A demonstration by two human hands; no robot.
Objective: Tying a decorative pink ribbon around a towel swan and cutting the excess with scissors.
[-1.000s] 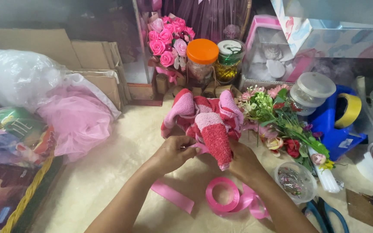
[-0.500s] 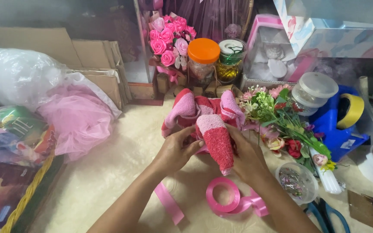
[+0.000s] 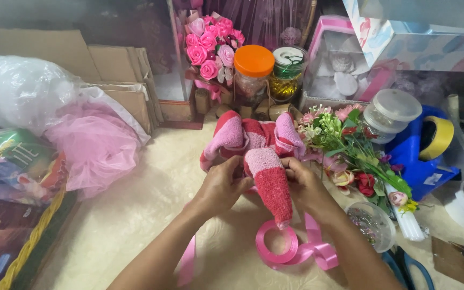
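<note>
Both hands work at the middle of the cream-coloured table [image 3: 135, 215], on a rolled towel [image 3: 267, 161] in pink and red stripes. The left hand [image 3: 222, 185] is closed with its fingers curled against the towel's left side, just where a tight cone of the cloth hangs down toward the person; the right hand [image 3: 304, 185] is closed the same way on the other side, fingertips pinched into the fold. Held from both sides like this, the roll seems to be kept from springing open, and the cone stays pointing down.

Directly under the cone's tip lies a spool of pink ribbon [image 3: 277, 244], its loose end trailing right and another strip running down by the left forearm. Just to the right of the towel is a bunch of artificial flowers [image 3: 350, 145], touching or nearly touching it, which crowds the right hand. Behind stand a jar with an orange lid [image 3: 253, 72], a pink rose bouquet [image 3: 208, 43] and a lidded clear tub [image 3: 393, 110]. A roll of yellow tape [image 3: 437, 137] sits on a blue holder at the right. On the left lie pink netting [image 3: 95, 145] and a clear plastic bag [image 3: 17, 91], well apart from the hands.
</note>
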